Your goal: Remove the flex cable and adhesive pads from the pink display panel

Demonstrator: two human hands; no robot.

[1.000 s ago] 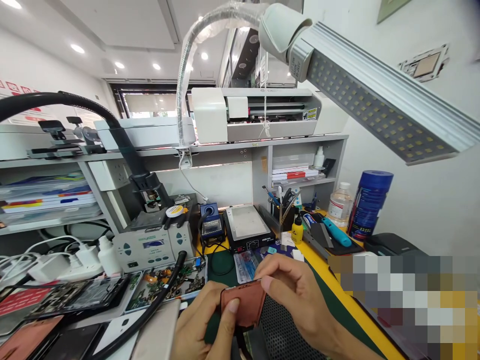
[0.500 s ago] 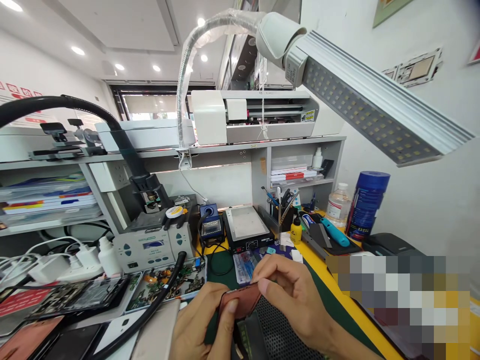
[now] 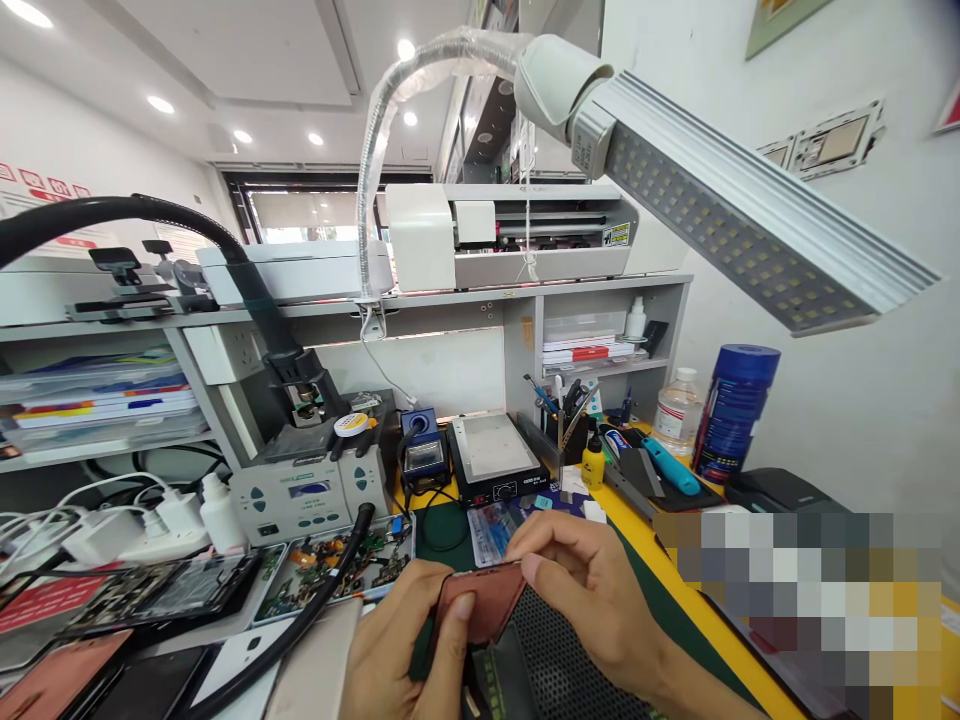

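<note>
Low in the middle of the head view, a flat reddish-brown piece (image 3: 491, 603) with a dark edge is held up at a tilt. My left hand (image 3: 412, 640) grips its left side, the thumb lying across its face. The fingers of my right hand (image 3: 592, 600) pinch at its upper right corner; whether something small is between them is too small to tell. Below the piece lies a dark object with green markings (image 3: 499, 680), partly hidden by my left hand. A black perforated surface (image 3: 559, 650) shows beneath my right hand.
A tray of small circuit parts (image 3: 337, 560) and a black hose (image 3: 322, 600) are on the left, near opened phones (image 3: 165, 600). Behind my hands stands a flat heating plate (image 3: 491, 447). A yellow bottle (image 3: 592, 462) is right of it. A lamp (image 3: 750, 200) hangs overhead.
The reddish-brown piece has turned slightly, so more of its face shows. Both hands keep their hold with only slight movement, and the view has shifted a little.
</note>
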